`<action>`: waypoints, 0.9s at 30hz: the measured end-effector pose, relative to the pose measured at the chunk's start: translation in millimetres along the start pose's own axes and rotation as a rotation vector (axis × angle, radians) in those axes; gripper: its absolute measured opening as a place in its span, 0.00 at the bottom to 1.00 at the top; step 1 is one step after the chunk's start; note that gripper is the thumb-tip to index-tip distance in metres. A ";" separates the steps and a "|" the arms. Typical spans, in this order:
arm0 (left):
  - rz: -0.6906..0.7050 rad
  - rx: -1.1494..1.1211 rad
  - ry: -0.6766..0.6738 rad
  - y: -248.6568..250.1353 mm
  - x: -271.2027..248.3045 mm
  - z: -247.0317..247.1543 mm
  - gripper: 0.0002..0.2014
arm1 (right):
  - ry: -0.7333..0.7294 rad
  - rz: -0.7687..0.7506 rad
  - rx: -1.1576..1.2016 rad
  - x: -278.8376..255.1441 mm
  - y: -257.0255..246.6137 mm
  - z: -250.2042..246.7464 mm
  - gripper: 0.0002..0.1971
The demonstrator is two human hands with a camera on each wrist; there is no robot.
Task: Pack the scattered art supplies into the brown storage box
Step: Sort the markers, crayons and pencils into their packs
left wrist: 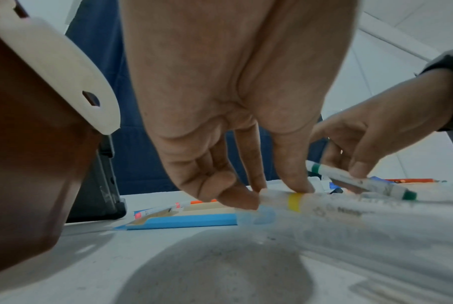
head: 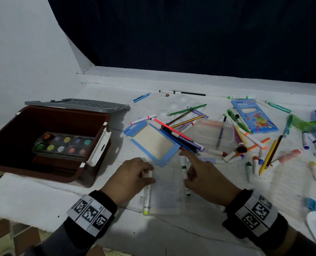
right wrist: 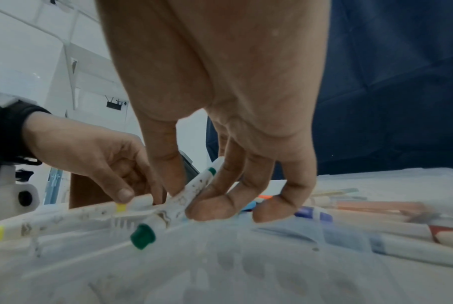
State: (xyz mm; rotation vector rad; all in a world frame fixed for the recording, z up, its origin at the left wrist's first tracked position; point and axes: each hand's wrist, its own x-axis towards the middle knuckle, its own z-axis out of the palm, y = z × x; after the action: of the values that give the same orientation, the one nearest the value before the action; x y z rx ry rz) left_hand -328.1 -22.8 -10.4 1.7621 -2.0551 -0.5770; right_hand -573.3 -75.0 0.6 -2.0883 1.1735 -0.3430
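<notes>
The brown storage box [head: 5,145] stands open at the left with a paint palette [head: 63,144] inside. My left hand [head: 133,174] pinches a white marker with yellow bands [head: 147,194] [left wrist: 295,202] lying along the left side of a clear plastic marker tray [head: 165,193]. My right hand [head: 203,176] [right wrist: 220,201] pinches a white marker with green caps [head: 184,172] [right wrist: 168,209], tilted, over the tray's right side. In the left wrist view the green marker [left wrist: 360,183] shows between the right fingers.
A grey lid [head: 79,104] lies behind the box. A blue card sleeve [head: 153,143], a clear plastic case [head: 215,133], a blue neon marker pack [head: 253,116] and several loose pencils and markers [head: 183,137] cover the white counter to the right. A dark curtain hangs behind.
</notes>
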 end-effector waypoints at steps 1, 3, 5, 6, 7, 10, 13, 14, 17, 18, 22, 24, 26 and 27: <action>0.002 0.012 -0.006 0.3 -0.7 -0.2 0.17 | 0.009 -0.005 0.030 0.4 -3.8 -0.5 0.36; -0.004 0.028 -0.020 -0.6 -3.4 -2.0 0.19 | -0.006 -0.006 0.099 1.1 -13.6 -1.4 0.36; 0.018 0.057 -0.045 -4.2 -8.1 -5.8 0.24 | -0.059 -0.002 0.160 1.5 -23.8 0.0 0.36; 0.038 0.090 -0.084 -5.8 -11.0 -7.9 0.28 | -0.091 -0.001 0.178 1.9 -28.4 1.8 0.35; 0.061 0.129 -0.138 -6.8 -14.0 -9.8 0.33 | -0.121 -0.002 0.186 2.7 -31.9 4.5 0.35; 0.099 0.239 -0.276 -8.2 -21.5 -10.2 0.48 | -0.181 -0.013 0.170 7.0 -38.5 15.1 0.34; 0.089 0.326 -0.325 -10.7 -24.2 -6.4 0.52 | -0.235 0.007 0.160 13.7 -41.8 26.8 0.34; 0.079 0.339 -0.332 -11.8 -24.6 -5.2 0.52 | -0.254 0.018 0.161 15.5 -42.5 30.1 0.35; 0.074 0.361 -0.317 -13.9 -25.5 -2.6 0.49 | -0.307 0.024 0.115 19.0 -42.8 36.2 0.39; 0.074 0.365 -0.306 -14.7 -26.0 -1.4 0.48 | -0.321 0.025 0.089 19.1 -42.9 36.4 0.41; 0.085 0.387 -0.253 -14.9 -26.4 1.4 0.46 | -0.328 0.017 0.019 17.0 -42.8 35.1 0.44; 0.087 0.397 -0.243 -14.5 -25.9 1.5 0.46 | -0.320 -0.004 -0.029 15.3 -44.8 36.9 0.39; 0.083 0.396 -0.238 -14.0 -25.4 0.9 0.46 | -0.290 -0.042 -0.149 13.6 -48.0 40.7 0.33; 0.076 0.391 -0.237 -13.8 -25.2 0.7 0.46 | -0.266 -0.064 -0.225 13.4 -49.0 42.4 0.28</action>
State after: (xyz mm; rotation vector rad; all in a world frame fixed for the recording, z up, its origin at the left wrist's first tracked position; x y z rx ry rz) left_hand -313.2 0.3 -18.7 1.8855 -2.5282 -0.3958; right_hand -511.9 -50.3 2.6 -2.2849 1.0268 0.0417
